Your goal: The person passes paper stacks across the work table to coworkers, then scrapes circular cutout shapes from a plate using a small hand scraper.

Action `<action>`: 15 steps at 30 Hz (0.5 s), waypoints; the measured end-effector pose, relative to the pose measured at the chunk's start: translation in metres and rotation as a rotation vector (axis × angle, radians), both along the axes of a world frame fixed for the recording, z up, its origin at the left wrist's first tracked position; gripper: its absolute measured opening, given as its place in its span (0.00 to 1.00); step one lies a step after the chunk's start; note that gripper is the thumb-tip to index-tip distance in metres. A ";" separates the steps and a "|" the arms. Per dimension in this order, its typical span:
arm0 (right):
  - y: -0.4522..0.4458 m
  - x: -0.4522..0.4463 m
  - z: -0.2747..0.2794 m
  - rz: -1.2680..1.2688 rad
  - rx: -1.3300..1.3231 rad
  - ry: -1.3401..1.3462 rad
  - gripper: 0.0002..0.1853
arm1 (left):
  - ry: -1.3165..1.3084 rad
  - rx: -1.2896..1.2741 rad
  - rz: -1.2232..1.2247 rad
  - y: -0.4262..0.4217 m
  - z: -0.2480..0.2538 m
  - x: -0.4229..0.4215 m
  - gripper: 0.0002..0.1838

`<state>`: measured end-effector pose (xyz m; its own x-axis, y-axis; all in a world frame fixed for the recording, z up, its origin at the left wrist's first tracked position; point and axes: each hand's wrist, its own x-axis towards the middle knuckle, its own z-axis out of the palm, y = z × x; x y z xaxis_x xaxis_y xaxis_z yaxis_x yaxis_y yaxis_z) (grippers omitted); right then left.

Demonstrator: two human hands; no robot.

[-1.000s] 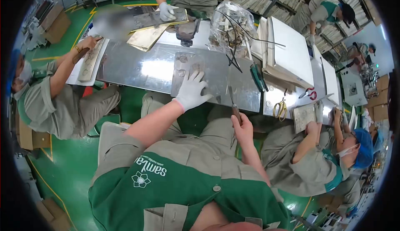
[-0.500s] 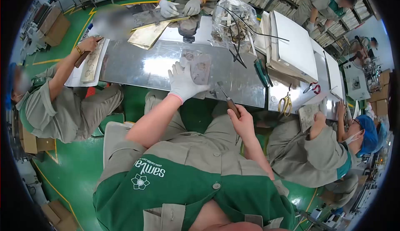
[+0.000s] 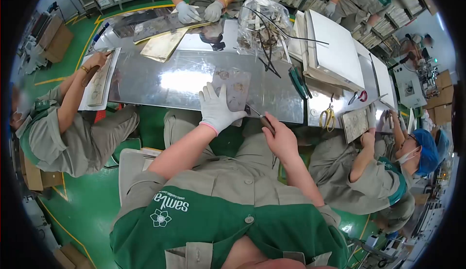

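Observation:
My gloved left hand (image 3: 216,106) lies with fingers spread, pressing on the lower part of a flat greyish sheet (image 3: 238,87) with round marks, at the table's near edge. In my bare right hand (image 3: 281,140) is a wooden-handled tool (image 3: 266,124) with a narrow metal blade. The fingers are wrapped around its handle. Its blade points left toward the sheet's lower right corner, beside a small dark piece (image 3: 247,109). Whether the tip touches the sheet, I cannot tell.
Further right on the metal table (image 3: 145,87) lie green-handled pliers (image 3: 299,83), yellow scissors (image 3: 329,117) and red-handled scissors (image 3: 359,97). A clear bag of scraps (image 3: 262,24) and white boards (image 3: 335,48) stand behind. Co-workers sit left, right and opposite with their own plates.
The tool's blade has come down and left, from above the table to the sheet's lower right corner. My left hand stays spread on the sheet. The whole view has shifted slightly.

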<state>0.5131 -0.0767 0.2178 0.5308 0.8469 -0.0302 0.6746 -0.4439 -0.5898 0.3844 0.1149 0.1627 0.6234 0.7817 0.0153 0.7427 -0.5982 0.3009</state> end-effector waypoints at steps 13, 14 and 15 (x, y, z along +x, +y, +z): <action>0.004 -0.013 0.013 0.028 -0.221 -0.158 0.22 | 0.048 -0.033 0.036 -0.006 0.010 0.003 0.63; 0.006 -0.016 0.013 0.027 -0.225 -0.157 0.22 | 0.049 -0.036 0.035 -0.007 0.009 0.003 0.63; 0.009 -0.018 0.012 0.050 -0.249 -0.232 0.21 | 0.044 -0.004 0.027 -0.008 0.007 0.003 0.63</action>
